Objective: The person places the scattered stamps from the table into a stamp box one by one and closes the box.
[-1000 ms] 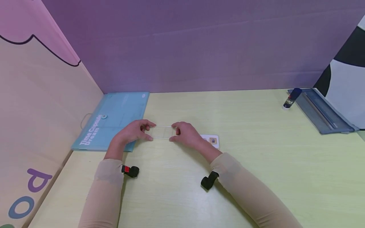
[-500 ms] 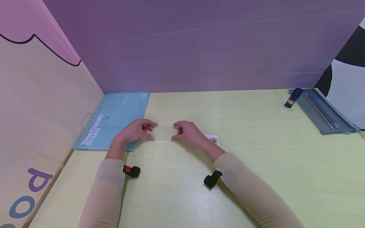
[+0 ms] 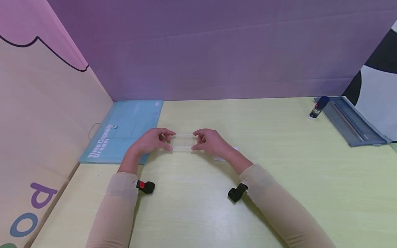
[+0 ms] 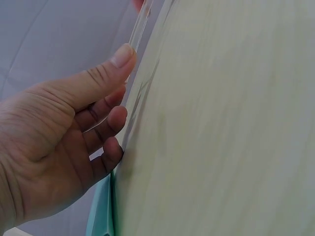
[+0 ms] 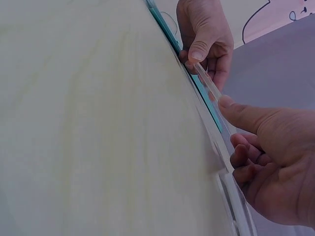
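Observation:
A clear, flat rectangular plastic piece (image 3: 183, 142) spans the gap between both hands, a little over the table. My left hand (image 3: 152, 140) pinches its left end between thumb and fingers. At the opposite end, the right hand (image 3: 213, 142) holds it the same way. In the right wrist view the clear piece (image 5: 208, 82) appears edge-on as a thin bar, the thumbs on its near side. Under the right wrist lies a small white flat item (image 3: 219, 158), mostly covered by the forearm.
A blue document folder (image 3: 130, 132) lies at the left, close beside the left hand. At the far right, a dark blue glue stick (image 3: 318, 107) rests by a grey-blue zip pouch (image 3: 345, 120). A purple wall panel (image 3: 217, 51) stands along the table's back edge.
Both hands have shifted slightly right and away from the body with the clear piece. The right forearm now hides the printed square on the white item.

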Available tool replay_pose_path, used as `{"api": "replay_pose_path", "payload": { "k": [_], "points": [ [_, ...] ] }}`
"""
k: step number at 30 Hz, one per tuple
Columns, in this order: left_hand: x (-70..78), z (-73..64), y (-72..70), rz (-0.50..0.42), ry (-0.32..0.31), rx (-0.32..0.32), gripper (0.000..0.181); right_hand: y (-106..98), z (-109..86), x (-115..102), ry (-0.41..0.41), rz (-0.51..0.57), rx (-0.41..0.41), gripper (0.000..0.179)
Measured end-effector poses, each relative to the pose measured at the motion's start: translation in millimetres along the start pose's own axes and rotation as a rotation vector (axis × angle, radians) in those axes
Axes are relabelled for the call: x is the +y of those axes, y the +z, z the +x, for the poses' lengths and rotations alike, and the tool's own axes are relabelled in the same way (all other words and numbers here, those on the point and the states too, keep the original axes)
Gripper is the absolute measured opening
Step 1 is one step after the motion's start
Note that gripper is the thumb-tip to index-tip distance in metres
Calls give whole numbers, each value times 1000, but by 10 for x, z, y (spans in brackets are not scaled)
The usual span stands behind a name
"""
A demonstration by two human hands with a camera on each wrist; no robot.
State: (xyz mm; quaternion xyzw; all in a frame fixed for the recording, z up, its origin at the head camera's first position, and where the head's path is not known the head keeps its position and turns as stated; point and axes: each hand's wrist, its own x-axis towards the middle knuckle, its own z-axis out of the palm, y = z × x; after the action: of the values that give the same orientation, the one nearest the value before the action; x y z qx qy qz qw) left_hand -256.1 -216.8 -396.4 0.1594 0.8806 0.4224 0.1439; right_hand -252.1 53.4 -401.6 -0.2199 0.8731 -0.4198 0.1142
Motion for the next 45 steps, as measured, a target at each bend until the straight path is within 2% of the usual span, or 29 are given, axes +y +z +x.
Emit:
{"api": "replay_pose_path", "payload": {
  "k": [11,21,33,45],
  "points": [
    [150,54,94,-11,35,-24,55,-138,-127,92,13,8,18,56],
    [257,70,192,-7,24,1,54,-267,-283,101,14,49,33,56],
    [362,95,280,-15,52,5,54,-368,-389,200,-18,22,35,54],
    [415,154,418,-5,66,-5,54,-435,-503,275,-5,-9,40,53]
  ]
}}
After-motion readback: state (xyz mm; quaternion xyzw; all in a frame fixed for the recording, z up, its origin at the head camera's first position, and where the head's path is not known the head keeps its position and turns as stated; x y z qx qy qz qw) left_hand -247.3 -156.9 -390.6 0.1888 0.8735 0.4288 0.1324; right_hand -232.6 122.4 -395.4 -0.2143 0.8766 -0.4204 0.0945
